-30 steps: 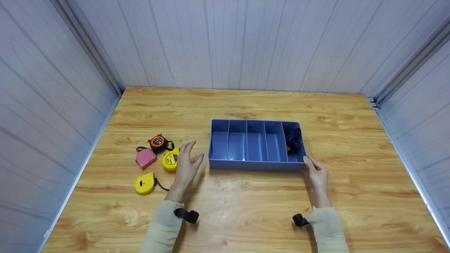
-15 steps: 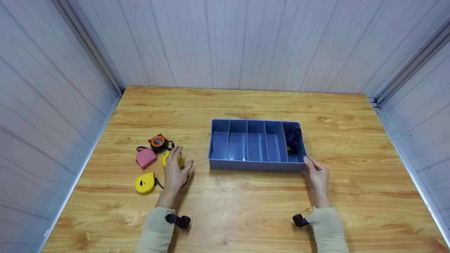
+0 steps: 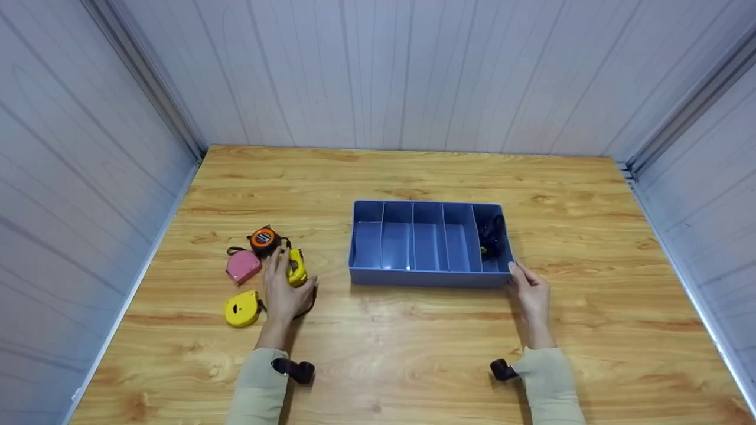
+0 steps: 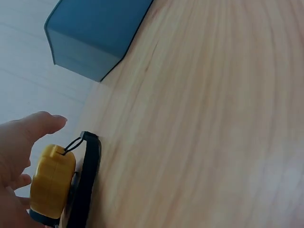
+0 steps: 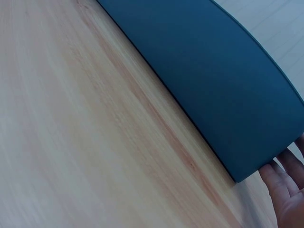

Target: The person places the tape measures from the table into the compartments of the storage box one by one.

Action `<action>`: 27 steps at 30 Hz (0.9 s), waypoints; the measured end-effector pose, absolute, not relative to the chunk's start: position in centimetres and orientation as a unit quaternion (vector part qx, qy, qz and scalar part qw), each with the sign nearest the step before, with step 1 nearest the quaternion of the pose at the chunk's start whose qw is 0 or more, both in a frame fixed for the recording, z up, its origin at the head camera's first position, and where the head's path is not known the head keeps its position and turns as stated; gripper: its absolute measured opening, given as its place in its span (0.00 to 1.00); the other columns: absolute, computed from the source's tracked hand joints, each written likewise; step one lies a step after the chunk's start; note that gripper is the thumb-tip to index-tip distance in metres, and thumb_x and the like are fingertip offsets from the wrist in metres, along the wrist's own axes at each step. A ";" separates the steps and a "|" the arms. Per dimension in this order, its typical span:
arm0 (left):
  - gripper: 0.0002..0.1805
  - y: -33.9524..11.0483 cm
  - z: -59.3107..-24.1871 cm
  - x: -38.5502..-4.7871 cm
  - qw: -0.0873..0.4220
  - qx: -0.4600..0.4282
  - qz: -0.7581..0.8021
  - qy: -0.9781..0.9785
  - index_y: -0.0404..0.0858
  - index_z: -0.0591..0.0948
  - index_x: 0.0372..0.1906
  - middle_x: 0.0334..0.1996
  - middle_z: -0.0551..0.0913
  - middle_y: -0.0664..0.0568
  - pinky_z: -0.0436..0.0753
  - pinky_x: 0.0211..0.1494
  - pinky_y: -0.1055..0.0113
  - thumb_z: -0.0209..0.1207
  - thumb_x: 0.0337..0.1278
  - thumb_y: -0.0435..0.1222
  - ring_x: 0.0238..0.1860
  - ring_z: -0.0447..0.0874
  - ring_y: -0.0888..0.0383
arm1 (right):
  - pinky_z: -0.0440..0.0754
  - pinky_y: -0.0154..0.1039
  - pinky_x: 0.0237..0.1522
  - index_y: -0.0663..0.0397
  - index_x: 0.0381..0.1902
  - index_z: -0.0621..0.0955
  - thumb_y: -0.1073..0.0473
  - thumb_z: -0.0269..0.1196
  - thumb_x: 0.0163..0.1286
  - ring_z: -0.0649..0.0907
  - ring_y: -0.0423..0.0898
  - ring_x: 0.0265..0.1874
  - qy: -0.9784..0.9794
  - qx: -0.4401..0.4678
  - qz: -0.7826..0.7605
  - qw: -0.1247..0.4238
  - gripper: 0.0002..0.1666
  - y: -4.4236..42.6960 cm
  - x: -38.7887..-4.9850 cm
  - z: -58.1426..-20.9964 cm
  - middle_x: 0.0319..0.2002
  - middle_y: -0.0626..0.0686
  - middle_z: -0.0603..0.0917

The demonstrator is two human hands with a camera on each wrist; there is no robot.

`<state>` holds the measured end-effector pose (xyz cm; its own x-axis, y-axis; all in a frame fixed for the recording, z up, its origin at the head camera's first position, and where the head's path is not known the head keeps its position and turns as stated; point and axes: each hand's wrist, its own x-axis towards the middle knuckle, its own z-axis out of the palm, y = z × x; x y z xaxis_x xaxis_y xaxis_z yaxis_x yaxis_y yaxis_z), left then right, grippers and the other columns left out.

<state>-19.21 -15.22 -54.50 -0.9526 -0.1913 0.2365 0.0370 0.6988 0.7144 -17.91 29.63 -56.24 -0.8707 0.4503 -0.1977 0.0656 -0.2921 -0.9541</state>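
Note:
My left hand (image 3: 283, 295) is at a yellow tape measure (image 3: 297, 268), fingers along its left side. In the left wrist view that tape measure (image 4: 53, 183) stands on edge with a black wrist strap (image 4: 85, 180), and the thumb (image 4: 45, 124) is apart from it. Close by lie an orange-and-black tape measure (image 3: 264, 241), a pink one (image 3: 243, 267) and another yellow one (image 3: 241, 309). My right hand (image 3: 533, 298) pinches the front right corner of a blue divided box (image 3: 428, 278). In the right wrist view, its fingers (image 5: 275, 183) touch the box's end wall.
Dark items (image 3: 491, 236) with a bit of yellow-green lie in the box's far right compartment; the other compartments show bare floors. The wooden table (image 3: 401, 354) has pale panel walls (image 3: 378, 77) at the back and both sides.
My left hand has moved left and down onto the nearer yellow tape measure, which has tipped from lying flat to standing on edge. The right hand stays at the box corner.

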 end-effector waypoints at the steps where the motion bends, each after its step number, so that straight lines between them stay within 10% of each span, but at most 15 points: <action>1: 0.42 -15.3 -54.6 -19.2 0.142 0.047 -0.387 -0.910 0.31 0.64 0.61 0.64 0.56 0.41 0.47 0.64 0.48 0.68 0.36 0.38 0.65 0.46 0.41 | 0.78 0.34 0.40 0.50 0.43 0.82 0.54 0.68 0.50 0.79 0.40 0.42 -0.580 -0.222 0.774 0.124 0.20 29.6 -17.9 -56.2 0.41 0.46 0.81; 15: 0.44 -15.9 -55.3 -19.4 0.128 0.080 -0.419 -0.895 0.32 0.62 0.63 0.61 0.57 0.38 0.55 0.61 0.49 0.69 0.34 0.35 0.62 0.51 0.42 | 0.79 0.34 0.37 0.59 0.49 0.78 0.55 0.66 0.54 0.80 0.38 0.37 -0.612 -0.205 0.753 0.125 0.25 28.9 -17.1 -54.4 0.40 0.47 0.80; 27: 0.42 -15.9 -55.3 -19.3 0.146 0.084 -0.436 -0.884 0.30 0.64 0.61 0.58 0.62 0.38 0.57 0.62 0.55 0.69 0.34 0.33 0.59 0.59 0.44 | 0.77 0.41 0.44 0.39 0.32 0.82 0.58 0.64 0.56 0.78 0.45 0.44 -0.601 -0.227 0.756 0.125 0.06 28.6 -16.9 -53.8 0.32 0.39 0.81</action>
